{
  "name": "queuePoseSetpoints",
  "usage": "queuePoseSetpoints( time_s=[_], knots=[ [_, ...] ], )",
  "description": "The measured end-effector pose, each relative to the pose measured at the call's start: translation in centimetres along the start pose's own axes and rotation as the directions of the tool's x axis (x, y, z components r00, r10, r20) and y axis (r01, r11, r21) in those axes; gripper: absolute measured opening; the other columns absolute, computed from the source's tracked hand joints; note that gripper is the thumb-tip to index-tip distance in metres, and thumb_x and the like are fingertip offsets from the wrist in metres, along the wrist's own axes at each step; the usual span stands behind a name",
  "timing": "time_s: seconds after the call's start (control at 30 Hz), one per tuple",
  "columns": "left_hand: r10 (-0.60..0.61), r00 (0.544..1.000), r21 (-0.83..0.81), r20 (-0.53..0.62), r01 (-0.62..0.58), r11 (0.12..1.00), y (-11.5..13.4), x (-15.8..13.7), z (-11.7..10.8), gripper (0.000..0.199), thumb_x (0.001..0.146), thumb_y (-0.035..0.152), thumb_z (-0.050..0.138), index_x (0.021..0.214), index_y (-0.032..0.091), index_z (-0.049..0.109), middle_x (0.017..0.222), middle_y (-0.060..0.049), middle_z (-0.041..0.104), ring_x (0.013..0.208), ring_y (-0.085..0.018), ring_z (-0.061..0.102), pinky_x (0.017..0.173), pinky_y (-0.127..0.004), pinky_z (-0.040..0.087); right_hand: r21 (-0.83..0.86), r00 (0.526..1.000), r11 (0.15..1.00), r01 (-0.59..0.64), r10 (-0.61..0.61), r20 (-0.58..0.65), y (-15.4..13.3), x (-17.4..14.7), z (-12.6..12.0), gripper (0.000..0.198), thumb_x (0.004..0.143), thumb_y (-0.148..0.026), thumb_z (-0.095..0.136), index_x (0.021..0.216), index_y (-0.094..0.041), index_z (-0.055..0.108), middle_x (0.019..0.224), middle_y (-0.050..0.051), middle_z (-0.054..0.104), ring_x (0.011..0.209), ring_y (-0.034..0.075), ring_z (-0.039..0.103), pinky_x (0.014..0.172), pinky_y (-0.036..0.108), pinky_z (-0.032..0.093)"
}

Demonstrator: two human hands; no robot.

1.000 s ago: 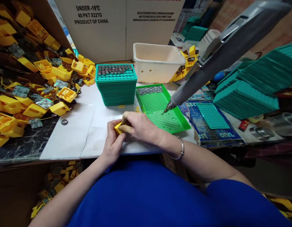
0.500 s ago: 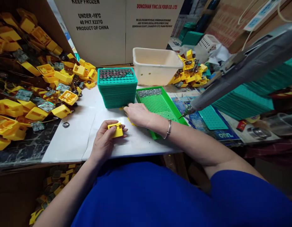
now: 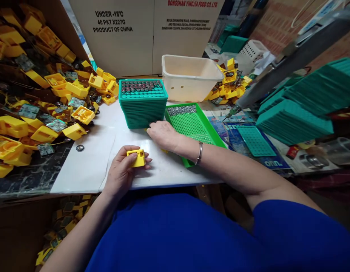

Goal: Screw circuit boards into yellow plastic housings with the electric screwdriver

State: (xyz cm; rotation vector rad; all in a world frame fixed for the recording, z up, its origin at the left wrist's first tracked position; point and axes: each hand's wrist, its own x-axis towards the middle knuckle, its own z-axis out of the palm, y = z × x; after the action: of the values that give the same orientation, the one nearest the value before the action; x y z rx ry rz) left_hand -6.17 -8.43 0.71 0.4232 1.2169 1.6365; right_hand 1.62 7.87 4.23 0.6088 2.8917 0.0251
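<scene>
My left hand [image 3: 122, 166] holds a small yellow plastic housing [image 3: 138, 158] above the white work surface, thumb on its face and fingers behind. Further forward, my right hand [image 3: 163, 133] reaches down at the foot of a stack of teal trays [image 3: 143, 111], its fingers curled and their tips mostly hidden. Bits of yellow show on the surface beside and beneath this hand; whether it pinches one I cannot make out. Under the right wrist lies the edge of a green perforated tray [image 3: 188, 122], with small silver screws [image 3: 182, 110] heaped at its far end.
Yellow housings with circuit boards [image 3: 75, 88] pile up at the left. A round metal part [image 3: 80, 148] lies near them. Behind stands a translucent bin [image 3: 191, 85]. An electric screwdriver [image 3: 265, 79] hangs at the right, above a flat teal tray [image 3: 255, 140].
The view has shifted slightly. The screwdriver appears higher and further right, away from the green tray. Both hands keep nearly the same places, the left still holding the yellow housing.
</scene>
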Motion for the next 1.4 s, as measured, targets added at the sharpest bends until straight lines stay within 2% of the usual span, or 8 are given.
queuePoseSetpoints(
  time_s=[0.67, 0.8, 0.87, 0.97, 1.07, 1.13, 1.27, 1.4],
  knots=[
    [0.023, 1.000, -0.022, -0.011, -0.023, 0.999, -0.1, 0.2, 0.1, 0.021, 0.075, 0.024, 0.070, 0.091, 0.018, 0.058, 0.086, -0.006, 0.076, 0.073, -0.021, 0.074, 0.061, -0.031, 0.059, 0.057, 0.997, 0.996, 0.071, -0.071, -0.010, 0.0, 1.5, -0.6, 0.029, 0.091, -0.012, 0.044, 0.104, -0.013, 0.070, 0.103, 0.016, 0.071, 0.092, 0.023, 0.066, 0.068, 0.031, 0.042],
    [0.023, 1.000, -0.037, -0.016, -0.024, 0.999, -0.1, 0.2, 0.1, 0.020, 0.076, 0.024, 0.068, 0.092, 0.018, 0.058, 0.085, -0.006, 0.076, 0.073, -0.021, 0.074, 0.060, -0.032, 0.060, 0.268, 0.986, 0.955, 0.129, -0.096, -0.134, 0.4, 0.4, -0.5, 0.029, 0.087, -0.011, 0.048, 0.109, -0.015, 0.067, 0.099, 0.010, 0.072, 0.084, 0.017, 0.064, 0.069, 0.028, 0.041],
    [0.024, 1.000, -0.053, -0.013, -0.025, 0.998, -0.1, 0.3, 0.0, 0.019, 0.076, 0.024, 0.068, 0.092, 0.018, 0.059, 0.086, -0.005, 0.075, 0.074, -0.022, 0.074, 0.061, -0.033, 0.060, 0.541, 0.972, 0.827, 0.155, -0.029, -0.234, 0.5, -0.8, -0.3, 0.033, 0.085, -0.009, 0.051, 0.116, -0.015, 0.063, 0.090, 0.005, 0.071, 0.077, 0.013, 0.061, 0.070, 0.027, 0.043],
    [0.028, 1.000, -0.071, 0.008, -0.027, 0.997, -0.1, 0.3, 0.0, 0.019, 0.075, 0.022, 0.067, 0.091, 0.017, 0.059, 0.085, -0.006, 0.075, 0.074, -0.023, 0.074, 0.061, -0.033, 0.060, 0.901, 0.967, 0.391, 0.189, 0.085, -0.240, 0.1, -3.3, 0.3, 0.021, 0.081, -0.014, 0.062, 0.102, -0.014, 0.064, 0.078, 0.000, 0.067, 0.071, 0.009, 0.060, 0.071, 0.024, 0.048],
    [0.021, 0.999, -0.069, 0.048, -0.018, 0.997, -0.1, 0.2, 0.6, 0.019, 0.074, 0.021, 0.067, 0.090, 0.016, 0.060, 0.080, -0.006, 0.074, 0.070, -0.022, 0.073, 0.057, -0.030, 0.058, 0.981, 0.975, 0.001, 0.192, 0.113, -0.191, -0.4, -5.6, 1.3, 0.013, 0.075, -0.019, 0.071, 0.081, -0.015, 0.060, 0.075, -0.002, 0.065, 0.070, 0.009, 0.063, 0.069, 0.024, 0.051],
    [0.019, 0.997, -0.064, 0.071, -0.015, 0.998, -0.2, 0.1, 1.2, 0.019, 0.073, 0.021, 0.068, 0.090, 0.016, 0.060, 0.079, -0.005, 0.074, 0.068, -0.021, 0.072, 0.055, -0.029, 0.058, 0.975, 0.975, -0.085, 0.206, 0.106, -0.197, -0.6, -6.6, 2.0, 0.020, 0.071, -0.024, 0.077, 0.076, -0.016, 0.059, 0.073, -0.002, 0.065, 0.069, 0.009, 0.063, 0.069, 0.024, 0.052],
    [0.008, 0.989, -0.052, 0.148, 0.000, 0.999, -0.1, -0.1, 2.1, 0.021, 0.073, 0.023, 0.070, 0.091, 0.016, 0.062, 0.080, -0.006, 0.074, 0.068, -0.021, 0.071, 0.054, -0.028, 0.057, 0.950, 0.943, 0.069, 0.306, 0.113, -0.312, -0.2, -7.4, 3.3, 0.023, 0.075, -0.034, 0.077, 0.073, -0.016, 0.063, 0.071, 0.000, 0.066, 0.066, 0.010, 0.061, 0.066, 0.025, 0.051],
    [-0.084, 0.956, -0.001, 0.280, 0.087, 0.996, 0.1, 0.4, 1.7, 0.019, 0.073, 0.024, 0.069, 0.087, 0.014, 0.063, 0.068, -0.005, 0.070, 0.059, -0.021, 0.069, 0.046, -0.026, 0.053, 0.525, 0.697, 0.595, 0.609, -0.086, -0.712, 0.4, -7.5, 4.0, 0.023, 0.091, -0.029, 0.058, 0.073, -0.018, 0.067, 0.070, 0.004, 0.068, 0.066, 0.013, 0.057, 0.066, 0.029, 0.047]
  ],
)
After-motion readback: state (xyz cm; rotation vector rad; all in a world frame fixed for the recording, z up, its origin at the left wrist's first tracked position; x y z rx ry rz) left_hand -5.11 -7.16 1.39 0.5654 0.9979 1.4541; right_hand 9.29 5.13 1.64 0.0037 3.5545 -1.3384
